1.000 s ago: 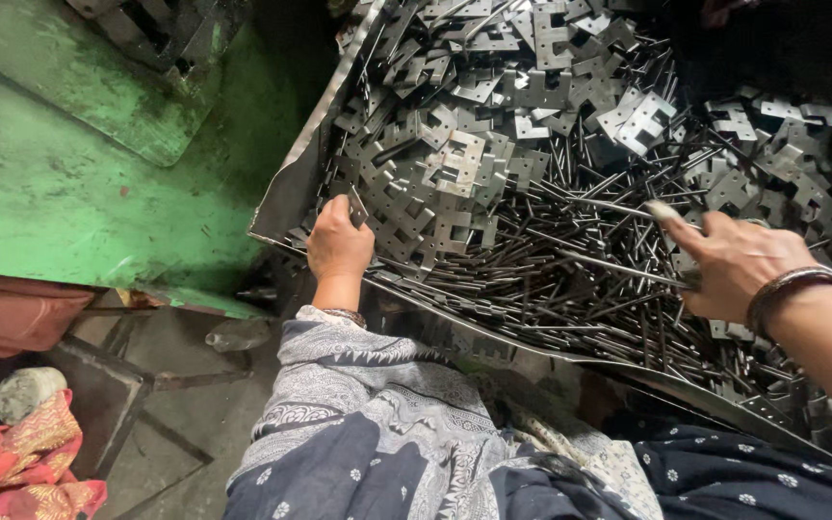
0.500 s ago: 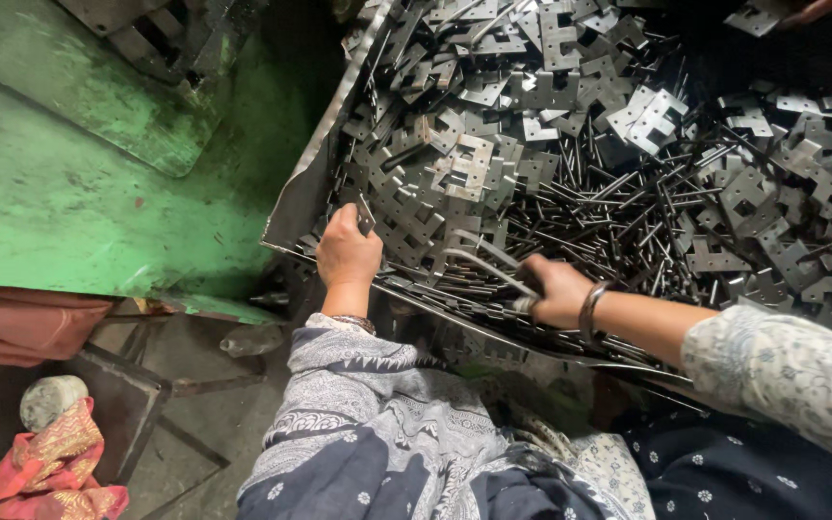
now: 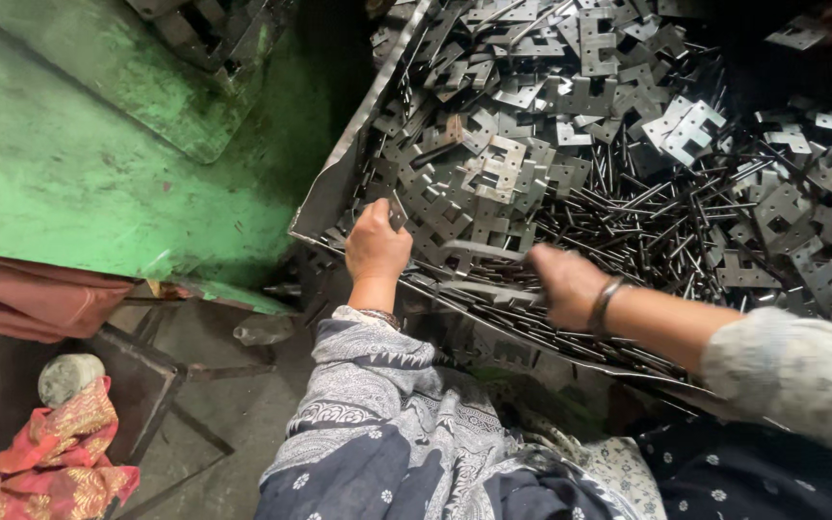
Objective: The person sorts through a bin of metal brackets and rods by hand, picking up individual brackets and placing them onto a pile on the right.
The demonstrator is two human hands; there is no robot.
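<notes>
Plates [image 3: 493, 164] and rods [image 3: 647, 217] lie heaped, unsorted, in the tray [image 3: 339, 178]; most work looks left. Left hand [image 3: 376, 246] pinches one plate at the tray's near edge. Right hand [image 3: 562, 281], blurred, seems closed on a rod w/ a plate.

My left hand [image 3: 377, 243] reaches forward, knuckles up, fingers curled shut in a pinch at the fingertips — wrist straight, patterned sleeve down to it. My right hand [image 3: 562, 281] crosses inward toward the left, blurred, fingers curled — a bangle on the wrist, forearm bare, sleeve pushed back.
</notes>
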